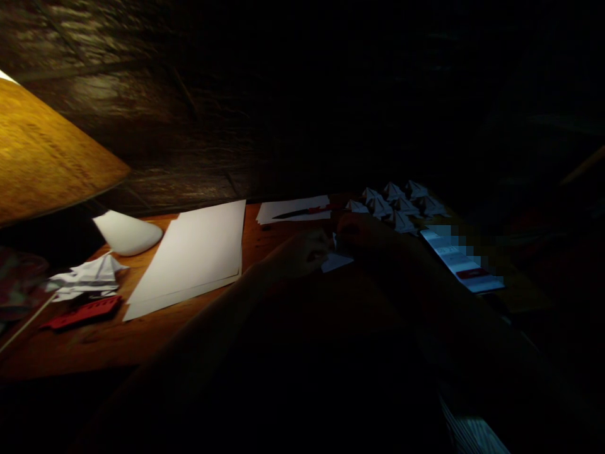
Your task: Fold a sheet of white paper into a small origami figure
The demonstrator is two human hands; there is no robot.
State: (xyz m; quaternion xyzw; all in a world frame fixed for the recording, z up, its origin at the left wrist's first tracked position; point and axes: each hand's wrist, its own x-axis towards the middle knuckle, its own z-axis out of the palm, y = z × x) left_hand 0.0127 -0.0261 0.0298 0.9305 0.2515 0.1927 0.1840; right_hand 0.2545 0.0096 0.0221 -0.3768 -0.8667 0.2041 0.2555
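Both of my hands meet over the dim middle of the wooden table. My left hand [306, 251] has its fingers curled in a pinch at the edge of a small folded piece of white paper [337, 261]. From the other side my right hand [363, 231], deep in shadow, closes on the same paper; its fingertips are hard to make out. Just beyond it stand several folded paper shapes [379, 207] with pointed tops. A knife [305, 212] with a dark blade and reddish handle lies across a small stack of paper [293, 207].
Large white sheets [191, 252] lie left of my hands. Farther left are a lamp shade [57, 151], its white base [130, 233], a crumpled folded paper [92, 277] and a red flat object [85, 313]. A lit phone [456, 260] is at right. A dark wall rises behind.
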